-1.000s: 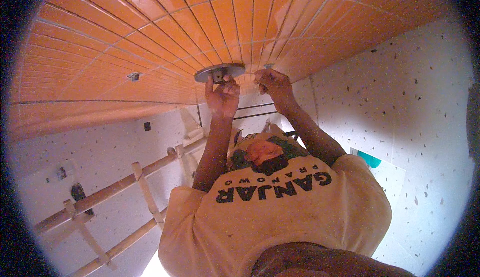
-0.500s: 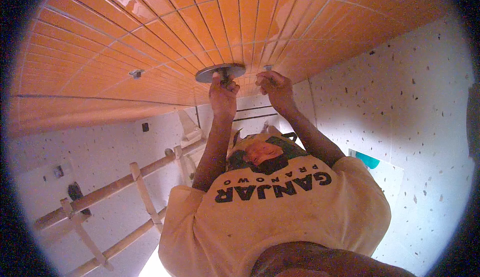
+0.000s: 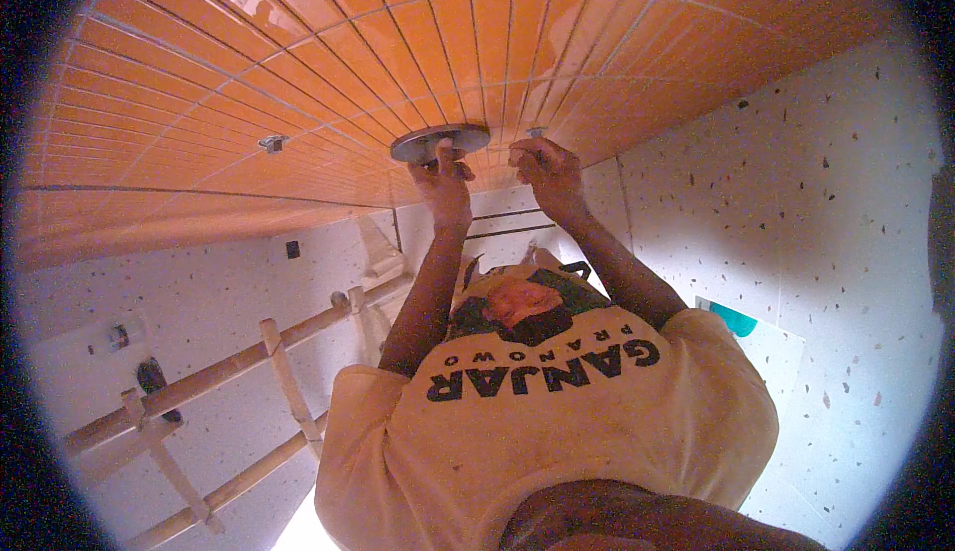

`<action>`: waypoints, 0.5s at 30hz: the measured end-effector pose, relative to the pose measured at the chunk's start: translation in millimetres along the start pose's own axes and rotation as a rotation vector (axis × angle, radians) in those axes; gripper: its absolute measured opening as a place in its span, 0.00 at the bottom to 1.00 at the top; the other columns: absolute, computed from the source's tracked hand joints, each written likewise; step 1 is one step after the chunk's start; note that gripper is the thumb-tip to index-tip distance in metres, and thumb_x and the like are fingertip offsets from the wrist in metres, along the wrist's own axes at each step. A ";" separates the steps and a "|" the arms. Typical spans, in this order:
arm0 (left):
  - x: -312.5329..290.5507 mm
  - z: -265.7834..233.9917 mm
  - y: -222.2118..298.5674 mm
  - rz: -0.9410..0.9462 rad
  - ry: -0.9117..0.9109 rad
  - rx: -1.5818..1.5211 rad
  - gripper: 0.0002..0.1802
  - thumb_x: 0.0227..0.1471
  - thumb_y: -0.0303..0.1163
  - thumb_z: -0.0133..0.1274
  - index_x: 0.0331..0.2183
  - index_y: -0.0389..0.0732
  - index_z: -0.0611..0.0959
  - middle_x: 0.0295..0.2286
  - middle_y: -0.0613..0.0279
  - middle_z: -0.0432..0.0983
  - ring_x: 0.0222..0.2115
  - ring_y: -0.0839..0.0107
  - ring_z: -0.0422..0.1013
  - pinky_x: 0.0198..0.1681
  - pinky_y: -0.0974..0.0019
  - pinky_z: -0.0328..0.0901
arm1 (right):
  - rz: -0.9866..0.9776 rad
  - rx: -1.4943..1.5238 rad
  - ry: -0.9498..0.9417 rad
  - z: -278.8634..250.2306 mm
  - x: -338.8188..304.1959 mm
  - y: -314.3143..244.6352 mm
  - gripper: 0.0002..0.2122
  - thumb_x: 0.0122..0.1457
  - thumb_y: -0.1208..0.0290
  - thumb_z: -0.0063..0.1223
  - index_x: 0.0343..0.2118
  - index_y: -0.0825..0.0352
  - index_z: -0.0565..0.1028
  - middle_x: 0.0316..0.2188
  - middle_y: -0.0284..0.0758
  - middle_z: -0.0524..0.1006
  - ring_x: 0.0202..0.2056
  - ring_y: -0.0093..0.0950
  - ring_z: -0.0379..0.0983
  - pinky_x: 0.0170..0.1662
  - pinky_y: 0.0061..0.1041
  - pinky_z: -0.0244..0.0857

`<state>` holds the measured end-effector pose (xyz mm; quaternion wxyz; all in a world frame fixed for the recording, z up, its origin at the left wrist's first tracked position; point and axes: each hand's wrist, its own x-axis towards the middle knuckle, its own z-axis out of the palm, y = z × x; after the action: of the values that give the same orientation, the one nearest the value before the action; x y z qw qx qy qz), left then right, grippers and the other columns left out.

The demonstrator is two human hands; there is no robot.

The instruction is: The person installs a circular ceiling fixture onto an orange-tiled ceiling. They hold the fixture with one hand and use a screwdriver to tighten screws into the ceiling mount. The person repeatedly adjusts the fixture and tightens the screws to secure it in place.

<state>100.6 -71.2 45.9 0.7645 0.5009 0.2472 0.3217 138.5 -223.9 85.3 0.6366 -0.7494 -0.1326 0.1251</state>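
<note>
While the left hand point(image 3: 443, 191) reaches up to a round grey disc point(image 3: 414, 147), its fingers half spread and one laid against it, I can't make out whether it truly grips or only steadies it. That disc sits at the orange lined surface point(image 3: 418, 49), just left of the right hand point(image 3: 553, 165), which is curled nearly closed beside a small pale fitting point(image 3: 536, 132); whether anything is pinched there, I can't tell.

What worries me is the disc: with so few fingers seen on it, it could tip or drop if it isn't fixed, and a knock might scuff that glossy surface. Anything tiny in the right fingertips would be easy to fumble.

Further out, the pale shirt point(image 3: 567, 442) carries dark block capitals point(image 3: 542, 372) in two sizes beside a printed picture point(image 3: 527, 302). I spot no label on the disc, the metal fitting point(image 3: 273, 143) off to the left, or the speckled wall point(image 3: 726, 173).
</note>
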 end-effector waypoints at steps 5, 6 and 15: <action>-0.1 -2.6 0.1 0.037 0.001 0.187 0.20 0.56 0.37 0.51 0.42 0.38 0.62 0.28 0.57 0.71 0.16 0.76 0.65 0.15 0.73 0.62 | 0.000 0.015 0.004 0.7 -0.3 2.7 0.10 0.58 0.67 0.51 0.36 0.69 0.76 0.27 0.32 0.78 0.26 0.19 0.72 0.31 0.19 0.68; 0.4 -4.4 0.0 0.040 -0.001 0.220 0.21 0.56 0.38 0.52 0.43 0.38 0.62 0.29 0.57 0.71 0.16 0.76 0.65 0.15 0.73 0.62 | 0.009 0.016 0.002 0.8 -1.6 -0.2 0.10 0.58 0.67 0.51 0.36 0.69 0.76 0.27 0.32 0.78 0.26 0.19 0.72 0.31 0.19 0.68; 10.9 -13.4 -4.0 -0.115 -0.027 0.050 0.24 0.53 0.40 0.55 0.43 0.39 0.63 0.30 0.59 0.71 0.20 0.73 0.68 0.20 0.68 0.67 | -0.013 -0.039 0.010 1.0 -1.6 16.7 0.10 0.58 0.68 0.52 0.37 0.69 0.76 0.28 0.32 0.78 0.28 0.19 0.73 0.32 0.19 0.68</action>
<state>99.6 -56.1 36.5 0.7723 0.5092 0.2730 0.2642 137.3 -226.2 68.6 0.6233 -0.7613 -0.1368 0.1145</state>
